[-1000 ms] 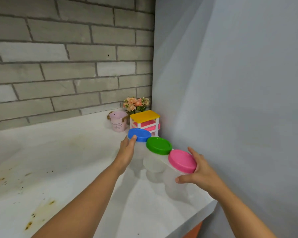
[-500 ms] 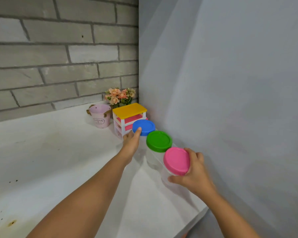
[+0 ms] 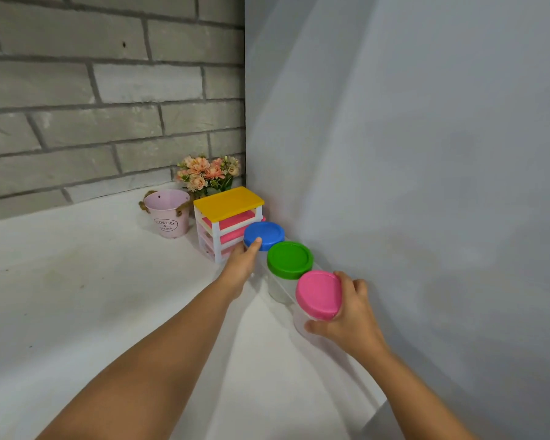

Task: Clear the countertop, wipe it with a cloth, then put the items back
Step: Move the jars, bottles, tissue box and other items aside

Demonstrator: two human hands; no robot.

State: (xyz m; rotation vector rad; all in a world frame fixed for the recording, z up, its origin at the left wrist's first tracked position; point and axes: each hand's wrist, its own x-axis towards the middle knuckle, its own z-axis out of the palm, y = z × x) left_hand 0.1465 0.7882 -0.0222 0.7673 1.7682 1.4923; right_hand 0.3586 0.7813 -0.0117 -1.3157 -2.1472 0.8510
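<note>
At the left hand [image 3: 243, 262] the blue-lidded jar [image 3: 264, 231] has a clear body. So have the pink-lidded jar [image 3: 318, 295] in the right hand [image 3: 346, 315] and the green-lidded jar [image 3: 289, 259] between the hands. Beyond the left hand stand a drawer unit [image 3: 227, 201] with yellow top, white frame and pink drawers, a pale pink bucket [image 3: 167, 214] with dark lettering, and peach flowers [image 3: 207, 173] with green leaves. The surface [image 3: 77, 296] is white with faint dark specks.

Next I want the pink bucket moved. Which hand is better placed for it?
Left. The left hand touches the blue-lidded jar, just past the drawers from the pink bucket. The right hand grips the pink-lidded jar, farther away, near the wall.
</note>
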